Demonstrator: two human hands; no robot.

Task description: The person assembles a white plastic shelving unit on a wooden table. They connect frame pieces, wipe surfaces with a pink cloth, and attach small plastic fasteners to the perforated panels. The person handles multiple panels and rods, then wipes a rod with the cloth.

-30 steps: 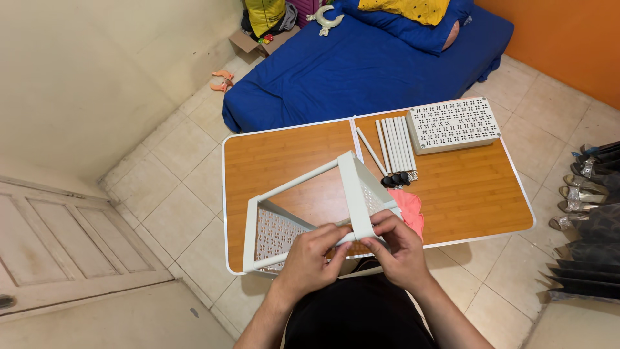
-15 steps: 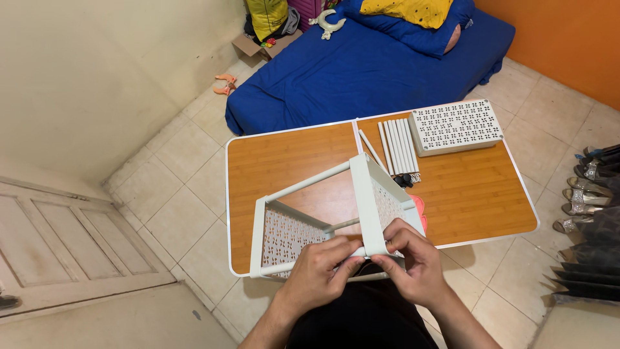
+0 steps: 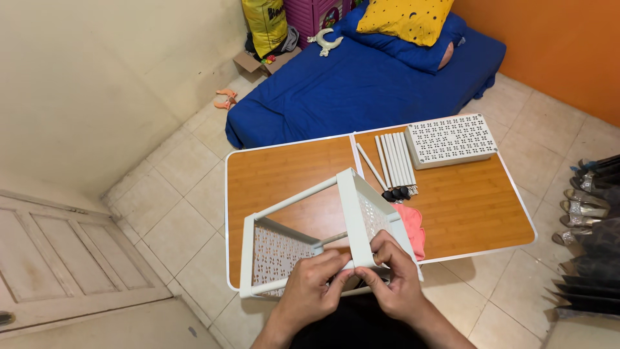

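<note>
1. Head view: a half-built white plastic rack (image 3: 316, 226) lies on its side at the near edge of the desk (image 3: 278, 161). It is two perforated shelf trays joined by thin white tubes.
2. The left hand (image 3: 309, 284) is closed around the near tube where it meets the right-hand tray, fingers curled over it. The right hand (image 3: 394, 278) is clamped on that tray's lower corner, thumb on top. The two hands nearly touch.
3. Handling, as a judgement: the rack looks light, hollow and fairly stiff, but the push-fit joints probably wobble or pull apart if twisted. The smooth plastic could slip. The solid tray rims and corners near the sockets seem the best places to hold, rather than the thin cut-out panels or mid-tube.
4. Materials: the trays have matte pale walls and a lattice of small flower-shaped cut-outs. The desk top is glossy wood-grain laminate with a white edge and a seam across the middle.
5. Farther back on the desk lie a row of spare white tubes (image 3: 394, 155), a third perforated tray (image 3: 452, 139) face down, some small black caster wheels (image 3: 397, 192) and a soft pink cloth (image 3: 410, 226).
6. Beyond the desk are a blue mattress (image 3: 361, 77) with a yellow pillow (image 3: 403, 16), a tiled floor and shoes (image 3: 588, 200) at the right.
</note>
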